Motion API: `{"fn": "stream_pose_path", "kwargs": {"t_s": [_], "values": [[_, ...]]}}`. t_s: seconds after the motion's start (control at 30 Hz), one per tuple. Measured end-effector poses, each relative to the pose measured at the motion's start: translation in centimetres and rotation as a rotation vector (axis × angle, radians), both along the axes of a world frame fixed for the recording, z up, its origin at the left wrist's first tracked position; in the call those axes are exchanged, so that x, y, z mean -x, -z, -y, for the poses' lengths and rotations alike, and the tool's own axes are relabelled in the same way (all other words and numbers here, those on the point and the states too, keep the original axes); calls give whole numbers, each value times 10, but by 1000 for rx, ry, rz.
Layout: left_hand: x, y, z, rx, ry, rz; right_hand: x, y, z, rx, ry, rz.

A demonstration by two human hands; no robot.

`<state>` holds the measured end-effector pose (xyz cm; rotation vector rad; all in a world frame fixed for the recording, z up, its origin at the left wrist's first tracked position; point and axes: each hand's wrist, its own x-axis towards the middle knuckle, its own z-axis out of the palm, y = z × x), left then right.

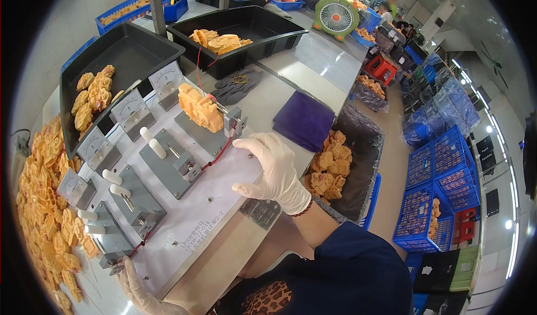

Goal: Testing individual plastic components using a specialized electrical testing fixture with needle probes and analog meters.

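A white-topped test fixture with several grey stations, pegs and dial meters lies in front of me. At its far station stands a yellow plastic gear housing, with a red wire rising beside it. My right hand, in a white glove, is beside the clamp block of that station. Its thumb and forefinger are apart with nothing between them. My left hand, also gloved, is at the nearest station's metal block, its visible fingers stretched out. The lower picture edge cuts off part of that hand.
Loose yellow housings cover the table's left side. Behind the fixture stand two black trays holding more. A grey glove, a purple cloth and a green fan are farther off. At right is a lined bin of housings.
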<state>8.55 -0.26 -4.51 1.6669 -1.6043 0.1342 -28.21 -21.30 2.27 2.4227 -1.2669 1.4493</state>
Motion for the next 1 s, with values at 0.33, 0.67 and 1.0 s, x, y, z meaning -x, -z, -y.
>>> {"fn": "stream_pose_path", "kwargs": {"t_s": [0.33, 0.67, 1.0], "values": [[13, -12, 0, 5, -16, 4, -1, 0, 1, 14, -2, 0], [-15, 15, -8, -68, 4, -50, -2, -2, 0, -4, -7, 3], [81, -65, 8, 13, -120, -171, -1, -3, -4, -69, 2, -23]]}}
